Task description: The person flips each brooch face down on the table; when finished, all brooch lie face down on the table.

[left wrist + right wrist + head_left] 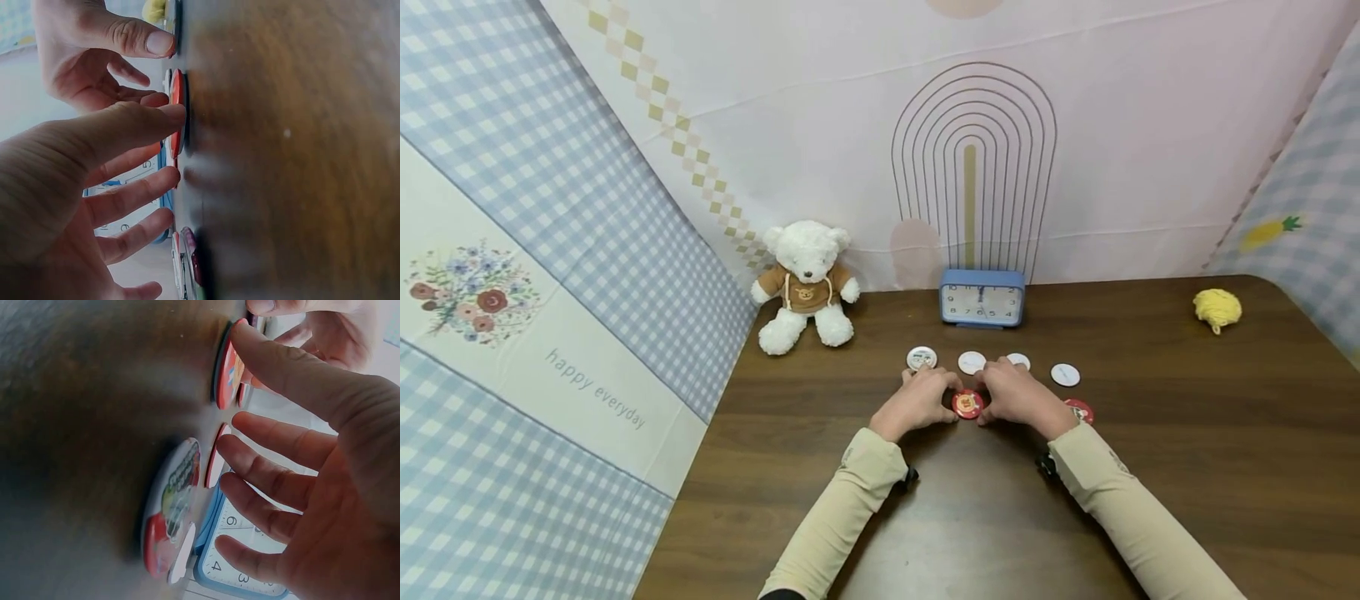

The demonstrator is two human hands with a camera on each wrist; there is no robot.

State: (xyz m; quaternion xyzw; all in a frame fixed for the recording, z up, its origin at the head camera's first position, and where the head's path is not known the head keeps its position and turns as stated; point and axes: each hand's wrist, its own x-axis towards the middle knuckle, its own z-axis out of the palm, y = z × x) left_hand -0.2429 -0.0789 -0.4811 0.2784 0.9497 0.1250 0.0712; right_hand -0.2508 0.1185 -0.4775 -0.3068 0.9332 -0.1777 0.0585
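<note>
A round red badge (967, 404) with a yellow design lies flat on the table between both hands. My left hand (922, 398) holds its left side, with thumb (172, 115) and index finger curved about the rim; the other fingers are spread. From the right, my right hand (1017, 392) holds it with thumb (250, 337) and index finger, the remaining fingers loosely bent. How firmly either hand presses the rim cannot be told. A second red badge (1081, 410) is partly hidden by the right wrist; the right wrist view shows this picture badge (172, 506) close up.
Behind the hands lie a patterned round badge (921, 358) and white discs (972, 362), one partly covered by the right hand, another white disc (1065, 375) farther right. A blue clock (982, 298), a white teddy bear (807, 283) and a yellow fluffy object (1217, 309) stand toward the back.
</note>
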